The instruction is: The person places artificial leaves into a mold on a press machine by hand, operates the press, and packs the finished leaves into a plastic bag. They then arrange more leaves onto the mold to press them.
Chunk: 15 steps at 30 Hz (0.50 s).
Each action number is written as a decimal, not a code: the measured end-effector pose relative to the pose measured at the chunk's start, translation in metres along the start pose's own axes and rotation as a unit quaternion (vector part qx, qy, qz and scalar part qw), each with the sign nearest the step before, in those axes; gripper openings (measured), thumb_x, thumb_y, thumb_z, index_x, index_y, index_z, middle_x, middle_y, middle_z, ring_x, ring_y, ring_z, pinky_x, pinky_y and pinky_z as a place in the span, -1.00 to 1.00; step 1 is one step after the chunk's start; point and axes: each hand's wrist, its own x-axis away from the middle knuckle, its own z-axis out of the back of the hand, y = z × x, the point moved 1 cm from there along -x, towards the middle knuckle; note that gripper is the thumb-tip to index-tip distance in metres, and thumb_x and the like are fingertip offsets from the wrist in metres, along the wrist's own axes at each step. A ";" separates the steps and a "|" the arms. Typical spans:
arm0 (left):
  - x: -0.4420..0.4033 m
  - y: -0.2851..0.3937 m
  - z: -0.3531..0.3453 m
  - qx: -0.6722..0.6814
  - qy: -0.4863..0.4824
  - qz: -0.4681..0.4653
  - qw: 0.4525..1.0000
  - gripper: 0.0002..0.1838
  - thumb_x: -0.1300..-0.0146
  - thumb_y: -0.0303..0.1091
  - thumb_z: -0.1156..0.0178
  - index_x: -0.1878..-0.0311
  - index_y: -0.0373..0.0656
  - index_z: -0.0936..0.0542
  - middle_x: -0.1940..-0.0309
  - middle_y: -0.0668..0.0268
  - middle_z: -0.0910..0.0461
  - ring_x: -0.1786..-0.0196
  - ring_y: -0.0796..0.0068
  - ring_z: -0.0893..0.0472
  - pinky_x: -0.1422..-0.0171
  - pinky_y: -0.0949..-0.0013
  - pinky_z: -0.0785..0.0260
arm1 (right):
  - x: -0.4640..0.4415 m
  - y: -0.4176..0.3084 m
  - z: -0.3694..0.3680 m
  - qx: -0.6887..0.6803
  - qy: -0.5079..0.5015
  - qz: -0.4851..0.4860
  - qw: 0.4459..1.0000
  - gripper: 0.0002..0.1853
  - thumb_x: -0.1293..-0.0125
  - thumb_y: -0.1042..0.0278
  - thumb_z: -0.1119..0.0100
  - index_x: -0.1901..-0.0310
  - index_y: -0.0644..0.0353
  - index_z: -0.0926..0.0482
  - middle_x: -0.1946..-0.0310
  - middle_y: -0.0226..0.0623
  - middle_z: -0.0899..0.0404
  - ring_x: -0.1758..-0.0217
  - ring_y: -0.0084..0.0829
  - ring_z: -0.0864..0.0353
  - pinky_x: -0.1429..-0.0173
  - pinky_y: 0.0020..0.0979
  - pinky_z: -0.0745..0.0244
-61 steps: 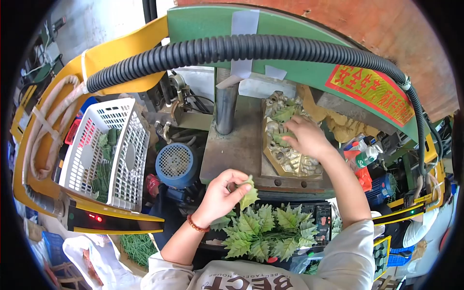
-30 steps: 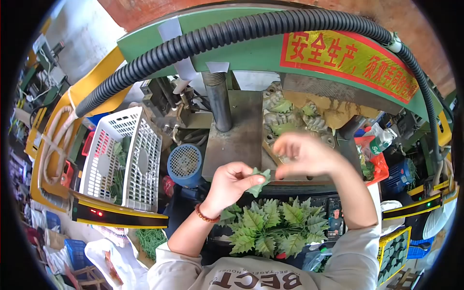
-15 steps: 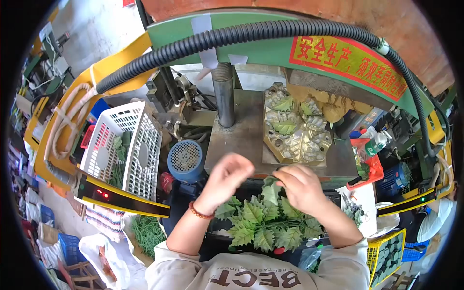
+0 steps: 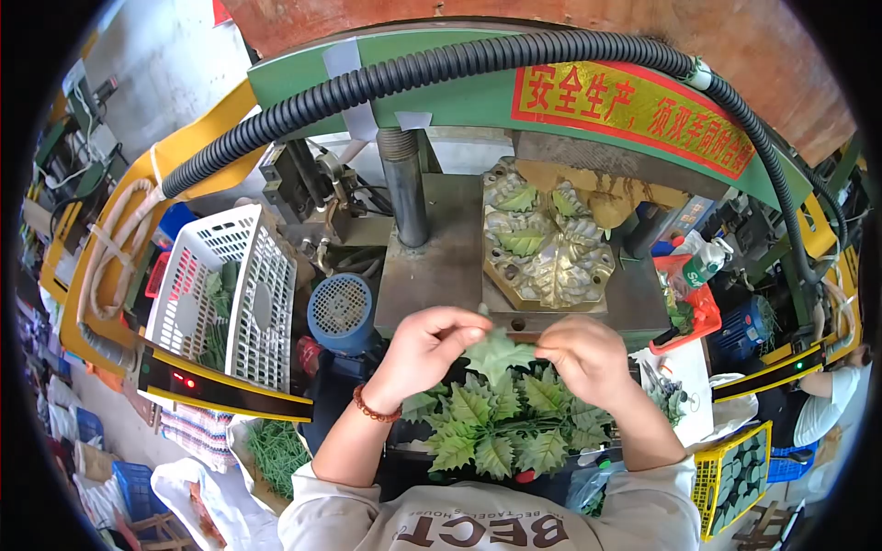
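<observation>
Hands [image 4: 418, 354] pinch jagged leaf [image 4: 497, 355]; ridged metal mold [image 4: 562, 264].

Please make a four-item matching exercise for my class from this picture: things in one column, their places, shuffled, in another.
Things
1. Single green leaf
2. Beaded bracelet
3. White plastic basket
4. Leaf-patterned metal mould

Places
A. Around the left wrist
B. Beside the blue motor
C. On the flat metal bed
D. Held between left hand and right hand

Pairs: 1-D, 2-A, 3-B, 4-C

Leaf bunch [image 4: 503, 424] before mould [image 4: 557, 264], basket [image 4: 264, 309] left
</observation>
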 end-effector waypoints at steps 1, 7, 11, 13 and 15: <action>-0.002 -0.001 0.002 0.016 -0.057 0.023 0.998 -0.92 -0.28 -0.46 -0.21 0.27 -0.23 -0.65 0.55 0.47 -0.50 0.58 0.74 -0.25 0.50 0.63 -0.12 | -0.001 0.000 -0.003 0.033 -0.008 0.043 0.998 -0.78 -0.04 0.47 -0.29 0.24 0.28 -0.60 0.25 -0.26 -0.60 0.33 -0.38 -0.55 0.20 -0.44 -0.47; -0.007 0.005 -0.011 0.109 -0.263 0.093 0.954 -0.89 -0.28 -0.45 -0.21 0.34 -0.26 -0.66 0.57 0.48 -0.50 0.59 0.73 -0.22 0.48 0.61 -0.10 | -0.002 -0.008 -0.017 0.208 -0.003 0.206 0.956 -0.84 -0.09 0.41 -0.26 0.27 0.22 -0.60 0.27 -0.30 -0.62 0.28 -0.38 -0.58 0.19 -0.45 -0.47; -0.003 -0.003 -0.019 0.158 -0.203 0.122 0.959 -0.87 -0.28 -0.45 -0.20 0.36 -0.28 -0.65 0.60 0.48 -0.47 0.58 0.72 -0.23 0.47 0.61 -0.10 | -0.004 0.003 -0.009 0.259 0.050 0.205 0.943 -0.87 -0.13 0.35 -0.21 0.31 0.19 -0.60 0.29 -0.29 -0.63 0.22 -0.32 -0.60 0.15 -0.41 -0.47; -0.004 -0.014 -0.010 0.144 -0.040 0.168 0.974 -0.86 -0.28 -0.43 -0.21 0.35 -0.29 -0.65 0.61 0.47 -0.46 0.56 0.69 -0.26 0.46 0.61 -0.11 | -0.014 0.037 0.017 0.144 0.106 0.090 0.980 -0.91 -0.19 0.40 -0.17 0.33 0.21 -0.61 0.32 -0.28 -0.62 0.22 -0.33 -0.54 0.05 -0.38 -0.40; -0.003 -0.015 -0.011 0.133 0.040 0.189 0.972 -0.86 -0.28 -0.43 -0.21 0.34 -0.30 -0.64 0.61 0.46 -0.46 0.55 0.68 -0.27 0.45 0.62 -0.12 | -0.034 0.059 0.042 0.136 0.128 -0.032 0.982 -0.91 -0.22 0.39 -0.16 0.32 0.20 -0.61 0.34 -0.29 -0.60 0.21 -0.30 -0.50 -0.02 -0.34 -0.34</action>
